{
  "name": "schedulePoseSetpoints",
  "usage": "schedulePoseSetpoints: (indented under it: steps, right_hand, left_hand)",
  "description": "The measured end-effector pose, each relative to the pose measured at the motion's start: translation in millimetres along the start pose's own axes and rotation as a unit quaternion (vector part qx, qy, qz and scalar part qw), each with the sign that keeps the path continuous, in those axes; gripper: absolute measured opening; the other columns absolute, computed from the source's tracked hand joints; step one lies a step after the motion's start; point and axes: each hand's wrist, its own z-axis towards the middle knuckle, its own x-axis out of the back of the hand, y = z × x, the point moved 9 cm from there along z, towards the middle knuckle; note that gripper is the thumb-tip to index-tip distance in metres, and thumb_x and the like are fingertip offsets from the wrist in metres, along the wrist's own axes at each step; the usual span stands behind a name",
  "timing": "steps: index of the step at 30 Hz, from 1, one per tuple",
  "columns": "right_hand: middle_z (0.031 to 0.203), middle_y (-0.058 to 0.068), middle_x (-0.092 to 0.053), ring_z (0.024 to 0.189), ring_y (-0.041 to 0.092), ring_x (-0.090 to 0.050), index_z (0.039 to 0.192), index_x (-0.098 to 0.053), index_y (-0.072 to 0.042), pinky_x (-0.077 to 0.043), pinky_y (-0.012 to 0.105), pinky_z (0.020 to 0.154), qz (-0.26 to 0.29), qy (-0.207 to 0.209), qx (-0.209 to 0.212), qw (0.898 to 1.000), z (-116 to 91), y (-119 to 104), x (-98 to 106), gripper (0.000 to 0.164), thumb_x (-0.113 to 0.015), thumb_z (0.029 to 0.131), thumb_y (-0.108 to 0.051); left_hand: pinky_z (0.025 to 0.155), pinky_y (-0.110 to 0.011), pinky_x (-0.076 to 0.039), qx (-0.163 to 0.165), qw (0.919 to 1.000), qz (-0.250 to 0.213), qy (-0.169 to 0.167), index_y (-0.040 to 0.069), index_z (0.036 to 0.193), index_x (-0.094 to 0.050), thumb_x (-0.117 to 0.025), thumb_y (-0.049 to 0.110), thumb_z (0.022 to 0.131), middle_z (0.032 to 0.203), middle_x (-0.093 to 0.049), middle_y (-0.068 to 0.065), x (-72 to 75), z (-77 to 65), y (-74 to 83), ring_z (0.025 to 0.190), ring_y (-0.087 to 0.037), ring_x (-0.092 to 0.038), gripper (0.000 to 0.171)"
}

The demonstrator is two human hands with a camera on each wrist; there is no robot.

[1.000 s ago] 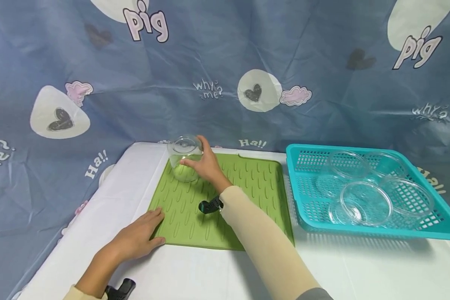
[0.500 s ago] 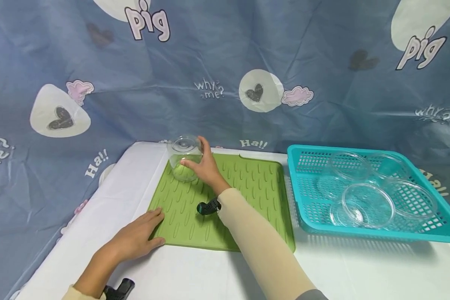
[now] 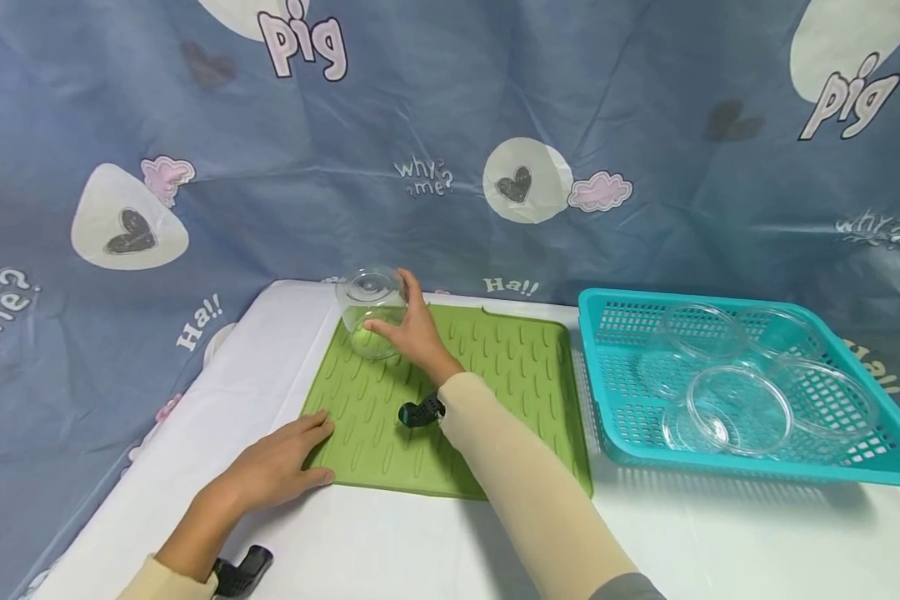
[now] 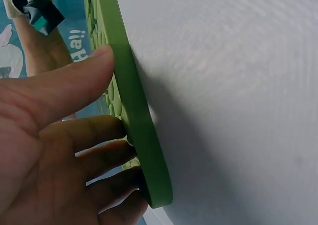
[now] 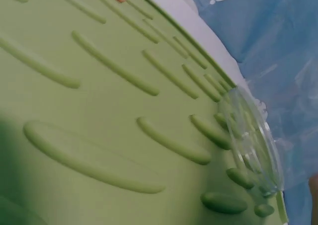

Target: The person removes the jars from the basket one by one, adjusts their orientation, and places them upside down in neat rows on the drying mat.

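My right hand (image 3: 412, 329) grips a clear plastic cup (image 3: 354, 312) from its right side, thumb in front and fingers behind, at the far left corner of a green ridged mat (image 3: 487, 392). In the right wrist view the lower end of the cup (image 5: 253, 140) is at the mat's edge; whether it touches cannot be told. My left hand (image 3: 273, 467) rests at the mat's near left corner with fingers extended. In the left wrist view its thumb (image 4: 84, 78) and fingertips touch the mat's rim (image 4: 134, 101).
A turquoise basket (image 3: 607, 433) with several clear cups (image 3: 742, 408) stands to the right of the mat. White cloth (image 3: 412, 542) covers the table. A blue printed sheet (image 3: 450, 108) hangs behind and at the left.
The head view has shifted slightly. Both hands keep their places, and the right hand still holds the cup at the far left corner of the mat.
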Motion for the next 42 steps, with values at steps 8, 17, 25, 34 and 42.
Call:
schedulePoseSetpoints:
  steps: [8,17,25,34,42]
  right_hand:
    - [0.166,0.001,-0.024,0.153,0.024,-0.028,0.159,-0.012,-0.025,-0.033,0.046,0.123,-0.011,0.015,0.009,1.000,1.5,-2.9,4.3,0.102,-0.081,0.083,-0.024]
    - [0.166,0.004,-0.022,0.151,0.028,-0.031,0.159,-0.007,-0.031,-0.037,0.052,0.119,-0.004,0.006,-0.009,1.000,-7.6,3.3,5.5,0.109,-0.083,0.081,-0.026]
    - [0.168,-0.001,-0.014,0.154,0.029,-0.021,0.158,-0.003,-0.040,-0.029,0.059,0.121,-0.007,0.047,0.010,0.999,-25.0,-30.7,26.8,0.105,-0.077,0.083,-0.041]
    - [0.160,0.008,-0.032,0.149,0.024,-0.032,0.152,-0.033,-0.013,-0.034,0.047,0.121,-0.069,0.110,0.162,0.978,-78.5,-136.7,66.6,0.075,-0.070,0.088,-0.026]
    - [0.159,0.013,-0.030,0.146,0.026,-0.035,0.145,-0.041,-0.006,-0.050,0.042,0.106,-0.079,0.082,0.220,0.969,-139.7,-171.8,94.1,0.067,-0.072,0.086,-0.015]
  left_hand:
    - [0.110,-0.062,-0.041,-0.002,1.0000,-0.006,-0.003,-0.005,0.141,-0.050,-0.075,0.033,0.087,0.154,-0.039,-0.026,2.1,2.3,3.0,0.140,-0.048,-0.040,0.071]
    - [0.108,-0.062,-0.042,0.007,0.9999,-0.006,-0.011,-0.004,0.139,-0.052,-0.078,0.034,0.083,0.153,-0.041,-0.026,-2.2,2.8,4.8,0.138,-0.049,-0.043,0.072]
    - [0.107,-0.063,-0.043,0.003,1.0000,0.003,-0.005,-0.005,0.137,-0.054,-0.079,0.035,0.082,0.150,-0.045,-0.027,2.7,5.3,4.3,0.135,-0.050,-0.045,0.073]
    - [0.106,-0.064,-0.042,0.000,1.0000,-0.001,-0.005,-0.009,0.137,-0.053,-0.078,0.032,0.082,0.149,-0.043,-0.031,3.4,4.2,-2.0,0.134,-0.053,-0.044,0.073]
    - [0.105,-0.065,-0.042,-0.010,0.9999,-0.004,-0.010,-0.010,0.137,-0.051,-0.078,0.034,0.083,0.149,-0.041,-0.033,0.6,8.0,1.6,0.134,-0.055,-0.042,0.075]
